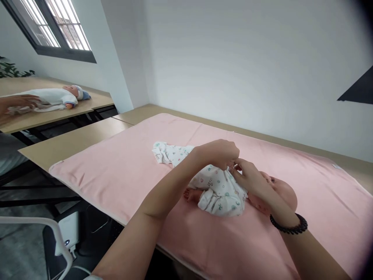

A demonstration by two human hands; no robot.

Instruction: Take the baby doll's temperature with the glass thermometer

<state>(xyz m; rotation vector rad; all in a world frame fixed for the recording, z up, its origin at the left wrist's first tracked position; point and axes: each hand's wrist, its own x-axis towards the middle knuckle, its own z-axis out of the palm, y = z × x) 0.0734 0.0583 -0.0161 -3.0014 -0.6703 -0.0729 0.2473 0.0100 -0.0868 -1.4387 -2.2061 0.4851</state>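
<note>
A baby doll (pixel 287 194) lies on its back on a pink blanket (pixel 116 167), its head toward the right. It wears white clothes (pixel 223 190) with a small coloured print, and one bare hand shows at the near cuff. My left hand (pixel 223 153) is closed over the doll's chest, fingers curled down and partly hidden. Fingertip to fingertip with it, my right hand (pixel 247 175) is bent in a pinch near the doll's chin and covers part of the face. Whatever lies between the fingers, perhaps a bit of the clothing, is too small to make out.
The blanket covers most of a wooden table (pixel 96 136) against a white wall. On another table at the left lies a second doll (pixel 55 96) in white, with a co-worker's hand (pixel 21 102) at it. A white-framed chair (pixel 58 237) stands at the lower left.
</note>
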